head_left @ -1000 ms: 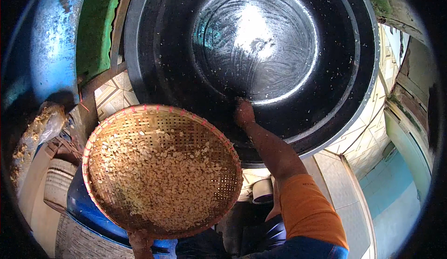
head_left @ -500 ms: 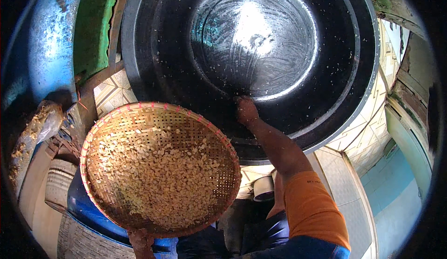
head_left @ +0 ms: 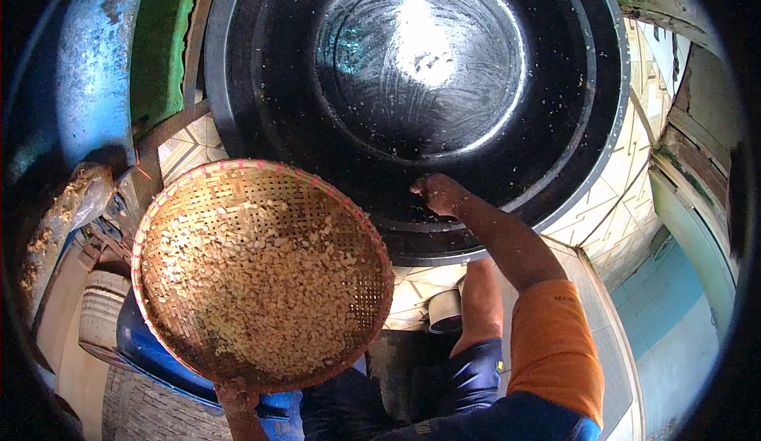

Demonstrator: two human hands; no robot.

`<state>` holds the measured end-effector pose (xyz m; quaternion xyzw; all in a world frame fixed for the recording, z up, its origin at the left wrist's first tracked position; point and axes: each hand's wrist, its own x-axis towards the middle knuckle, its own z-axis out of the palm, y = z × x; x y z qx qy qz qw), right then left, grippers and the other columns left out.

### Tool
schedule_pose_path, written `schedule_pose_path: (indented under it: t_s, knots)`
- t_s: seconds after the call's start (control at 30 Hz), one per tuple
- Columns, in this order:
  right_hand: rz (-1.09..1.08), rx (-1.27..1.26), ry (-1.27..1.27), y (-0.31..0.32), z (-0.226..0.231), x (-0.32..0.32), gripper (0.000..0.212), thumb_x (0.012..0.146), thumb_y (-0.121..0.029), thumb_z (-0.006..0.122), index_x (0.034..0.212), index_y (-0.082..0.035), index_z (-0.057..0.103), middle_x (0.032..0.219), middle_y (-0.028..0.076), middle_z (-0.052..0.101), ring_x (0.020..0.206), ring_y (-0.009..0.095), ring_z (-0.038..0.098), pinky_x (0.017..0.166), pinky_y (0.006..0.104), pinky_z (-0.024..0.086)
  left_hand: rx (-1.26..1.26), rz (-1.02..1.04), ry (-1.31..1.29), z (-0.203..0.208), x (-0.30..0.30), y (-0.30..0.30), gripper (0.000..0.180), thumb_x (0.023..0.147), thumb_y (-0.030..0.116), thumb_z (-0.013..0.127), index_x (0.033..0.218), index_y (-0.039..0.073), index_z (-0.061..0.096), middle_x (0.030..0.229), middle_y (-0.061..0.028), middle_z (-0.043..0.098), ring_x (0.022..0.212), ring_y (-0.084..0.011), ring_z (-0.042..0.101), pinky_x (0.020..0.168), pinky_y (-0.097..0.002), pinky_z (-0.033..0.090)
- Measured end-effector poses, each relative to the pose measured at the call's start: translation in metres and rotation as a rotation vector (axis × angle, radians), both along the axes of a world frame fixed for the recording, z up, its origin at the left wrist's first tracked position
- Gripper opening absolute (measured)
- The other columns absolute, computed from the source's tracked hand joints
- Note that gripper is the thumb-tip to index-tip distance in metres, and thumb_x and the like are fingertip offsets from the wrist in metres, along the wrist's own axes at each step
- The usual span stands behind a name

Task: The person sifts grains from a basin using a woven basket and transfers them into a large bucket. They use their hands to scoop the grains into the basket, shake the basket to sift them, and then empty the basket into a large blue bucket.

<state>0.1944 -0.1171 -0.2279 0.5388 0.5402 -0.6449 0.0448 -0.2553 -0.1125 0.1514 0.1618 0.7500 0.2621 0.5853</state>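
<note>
My left hand (head_left: 238,396) grips the near rim of a round woven bamboo tray (head_left: 261,175), its edge bound with pink-red stitches. A spread of pale, flat, bean-like pieces (head_left: 269,282) covers much of the tray, thinner toward the far side. The tray is tilted slightly and overlaps the near left edge of a large round black tub (head_left: 547,124). Over the near inner side of the tub hangs my right hand (head_left: 441,195), fingers drawn together; what they hold, if anything, is too small to name. Small pale flecks stick to the tub's wall.
A blue drum (head_left: 95,68) stands at the far left, beside a green container (head_left: 168,44). Below the tray is a blue barrel (head_left: 151,334). A small pot (head_left: 445,311) sits on the tiled floor (head_left: 626,195) near my leg. A dirty plastic bag (head_left: 91,195) lies at left.
My right hand has drawn back toward me and slightly right, away from the tub's bottom. The tray has shifted a little left and away from me, still in my left hand.
</note>
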Motion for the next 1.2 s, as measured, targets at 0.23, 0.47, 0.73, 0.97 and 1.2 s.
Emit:
schedule_pose_path:
  t_s: [0.23,0.47,0.73,0.97,1.2]
  knots:
    - [0.187,0.013,0.055,-0.008,0.051,0.026,0.029,0.08,-0.01,0.057,0.108,-0.004,0.065,0.1,0.022,0.063,0.099,0.037,0.059,0.091,0.041,0.046,-0.073,0.096,0.023,0.009,0.006,0.003,0.074,0.064,0.023,0.075,0.129,0.006,0.044,0.112,-0.0091,0.057,0.098,-0.0308,0.058,0.083,-0.0467,0.054]
    - [0.133,0.165,0.038,-0.043,0.041,0.028,0.026,0.078,-0.022,0.062,0.1,-0.007,0.066,0.101,0.017,0.063,0.101,0.035,0.058,0.089,0.0433,0.046,-0.107,0.126,-0.182,0.005,0.002,0.003,0.055,0.066,0.016,0.07,0.116,0.002,0.052,0.099,-0.0105,0.062,0.076,-0.0306,0.064,0.066,-0.0437,0.06]
    - [0.1,0.236,-0.115,-0.026,0.051,0.015,0.013,0.075,-0.016,0.056,0.083,-0.008,0.062,0.084,0.015,0.063,0.086,0.036,0.062,0.075,0.0441,0.05,0.234,-1.004,0.674,0.001,-0.065,-0.034,0.037,0.066,0.01,0.067,0.099,-0.001,0.057,0.086,-0.0113,0.062,0.052,-0.0243,0.06,0.04,-0.0353,0.052]
    - [0.265,0.217,-0.152,-0.025,0.035,0.01,0.014,0.074,-0.014,0.057,0.085,-0.009,0.062,0.085,0.016,0.064,0.087,0.036,0.062,0.075,0.0459,0.051,-0.136,0.201,-0.298,0.011,-0.003,0.004,0.049,0.071,0.005,0.063,0.118,0.0,0.052,0.092,-0.0102,0.064,0.079,-0.0222,0.064,0.069,-0.0398,0.056]
    - [0.085,0.164,-0.401,-0.028,0.041,0.013,0.015,0.076,-0.015,0.06,0.083,-0.003,0.066,0.085,0.016,0.065,0.083,0.029,0.064,0.074,0.0384,0.052,-0.016,0.233,-0.236,0.02,0.045,0.028,0.05,0.068,-0.001,0.059,0.118,0.001,0.053,0.092,-0.0083,0.063,0.072,-0.0226,0.064,0.058,-0.0389,0.057]
